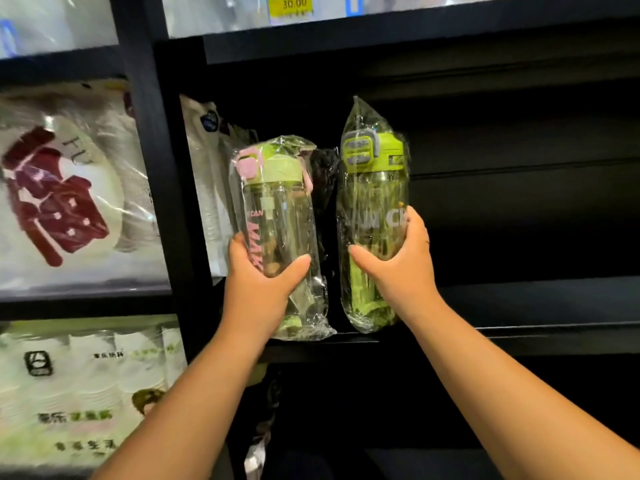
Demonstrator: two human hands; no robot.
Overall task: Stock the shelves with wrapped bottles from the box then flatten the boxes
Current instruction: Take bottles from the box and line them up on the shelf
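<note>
Up against a tall black metal shelving unit (519, 336), at its middle board, dark and mostly bare to the right. Left of the upright post, a large soft white pack in glossy film with a dark red print (79, 209), and beneath it a second white pack with green lettering (86, 393). Inside the same bay, against its left wall, a slimmer white pack in crinkled film (204, 168).

Both bare forearms stretched up and forward from the bottom edge, angled slightly toward each other, palms facing inward.

Clasped in the left hand (263, 282), round its lower half: a clear plastic bottle with a pale green lid and pink clasp (277, 216), sealed in loose transparent film. Thumb laid across the front, fingers curled round the left side and mostly hidden behind it. Upright, pink lettering running down the wall, film end bunched at the front lip of the board.

Clasped likewise in the right hand (398, 268): a green-tinted translucent bottle with a lime lid and grey clasp (372, 202), its film rising to a peak above the lid. Thumb on the near left side, fingers wrapped round the right over pale lettering. Upright, just beside the first bottle with a narrow gap between, film end low at the board's front edge. Whether either base actually bears on the board: cannot tell.

Behind and between the two, a dark item in crinkled film (323, 174), kind unclear. High up, on the edge of the shelf above, a small yellow price tag reading 30.00 (292, 4).
</note>
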